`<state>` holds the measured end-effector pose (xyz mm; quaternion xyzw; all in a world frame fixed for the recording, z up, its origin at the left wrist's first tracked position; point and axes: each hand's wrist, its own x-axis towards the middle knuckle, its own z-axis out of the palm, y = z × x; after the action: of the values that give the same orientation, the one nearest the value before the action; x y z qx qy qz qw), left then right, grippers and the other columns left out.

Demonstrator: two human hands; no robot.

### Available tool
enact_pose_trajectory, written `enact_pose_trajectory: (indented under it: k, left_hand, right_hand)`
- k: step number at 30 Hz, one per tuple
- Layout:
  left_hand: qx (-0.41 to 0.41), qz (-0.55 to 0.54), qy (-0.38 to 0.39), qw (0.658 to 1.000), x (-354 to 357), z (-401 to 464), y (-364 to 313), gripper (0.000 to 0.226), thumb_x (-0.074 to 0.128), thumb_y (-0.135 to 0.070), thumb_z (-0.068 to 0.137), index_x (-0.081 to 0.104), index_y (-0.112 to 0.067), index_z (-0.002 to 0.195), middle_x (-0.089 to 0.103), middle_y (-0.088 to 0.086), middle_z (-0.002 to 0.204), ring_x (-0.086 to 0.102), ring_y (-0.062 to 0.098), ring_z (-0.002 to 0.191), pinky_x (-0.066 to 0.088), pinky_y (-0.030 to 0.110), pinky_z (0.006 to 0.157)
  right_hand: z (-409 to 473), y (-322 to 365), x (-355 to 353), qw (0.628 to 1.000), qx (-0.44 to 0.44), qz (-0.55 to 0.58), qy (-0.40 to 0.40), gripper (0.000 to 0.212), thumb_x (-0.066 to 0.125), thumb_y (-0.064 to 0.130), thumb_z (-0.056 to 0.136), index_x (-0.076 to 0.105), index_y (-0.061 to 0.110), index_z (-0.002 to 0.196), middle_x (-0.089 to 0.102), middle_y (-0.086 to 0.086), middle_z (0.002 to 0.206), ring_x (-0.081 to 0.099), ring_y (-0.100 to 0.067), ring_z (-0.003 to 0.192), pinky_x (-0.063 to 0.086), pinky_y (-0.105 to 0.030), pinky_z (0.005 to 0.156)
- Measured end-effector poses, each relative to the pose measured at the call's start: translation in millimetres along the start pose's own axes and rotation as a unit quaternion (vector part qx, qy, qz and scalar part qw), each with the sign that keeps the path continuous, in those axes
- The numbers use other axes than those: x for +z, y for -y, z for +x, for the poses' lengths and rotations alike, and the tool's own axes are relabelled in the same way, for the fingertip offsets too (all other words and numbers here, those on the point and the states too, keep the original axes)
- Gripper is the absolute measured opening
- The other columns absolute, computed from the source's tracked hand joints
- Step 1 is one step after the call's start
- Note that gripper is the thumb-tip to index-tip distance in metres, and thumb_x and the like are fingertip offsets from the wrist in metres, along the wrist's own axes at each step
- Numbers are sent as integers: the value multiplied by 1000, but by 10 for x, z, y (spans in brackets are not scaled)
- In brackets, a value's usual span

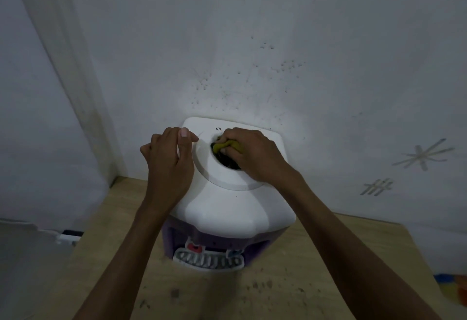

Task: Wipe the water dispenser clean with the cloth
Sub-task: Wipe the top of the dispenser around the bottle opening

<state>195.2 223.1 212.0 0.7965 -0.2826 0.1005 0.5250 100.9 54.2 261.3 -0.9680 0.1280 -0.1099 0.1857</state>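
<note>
A yellow-green cloth (223, 146) is gripped in the curled fingers (233, 134) of the right hand (255, 155) and pressed into the dark opening (228, 161) on top of the white water dispenser (227, 208), which is set on the desk (316, 269). The left hand (168, 165) is rested on the top's left edge, fingers (185, 136) loosely bent, nothing held.

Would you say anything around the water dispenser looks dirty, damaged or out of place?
Yes: dark specks spatter the wall just above the water dispenser, and dark crumbs litter the wooden table in front of it. Nothing looks damaged.
</note>
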Motion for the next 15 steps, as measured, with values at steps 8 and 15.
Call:
enact_pose_trajectory:
  k: [8,15]
  left_hand:
    - [-7,-10,-2,1000,6,11,-3,46,23,-38,109,65,-21,104,65,-6,106,50,12,103,17,19,92]
    - [-2,-14,3,1000,15,23,-13,46,24,-37,109,67,-20,106,63,-7,106,50,12,103,17,19,91]
  right_hand:
    - [81,88,-53,997,46,56,5,4,65,41,96,68,39,96,68,17,92,61,-11,87,48,-33,72]
    - [118,324,39,999,20,-21,-42,13,59,41,98,68,32,99,69,10,98,61,-18,91,50,-37,71]
